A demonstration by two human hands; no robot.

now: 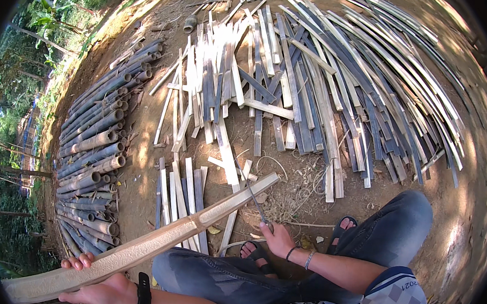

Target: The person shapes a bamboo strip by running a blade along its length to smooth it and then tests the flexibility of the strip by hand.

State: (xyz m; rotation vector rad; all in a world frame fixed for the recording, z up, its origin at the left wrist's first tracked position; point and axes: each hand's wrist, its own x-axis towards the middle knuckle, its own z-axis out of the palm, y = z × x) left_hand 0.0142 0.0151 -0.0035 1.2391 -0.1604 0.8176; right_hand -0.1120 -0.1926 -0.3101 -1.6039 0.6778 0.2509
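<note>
A long split bamboo piece [145,243] slants from the lower left up to the middle, its pale hollow inner face and one node showing. My left hand [98,286] is closed around its lower end, fingertips over the far edge. My right hand [280,239] is closed on the dark handle of a long thin knife [260,206]. The knife's blade points up and left and crosses the bamboo near its far end. Whether the edge is cutting into the bamboo I cannot tell. My knees are bent on both sides, with sandaled feet between them.
Several short bamboo strips [189,185] lie just beyond the held piece. A large heap of long split strips [317,83] spreads across the far ground. Stacked round bamboo poles [93,140] line the left side. Thin shavings [294,199] lie on the dirt by my right foot.
</note>
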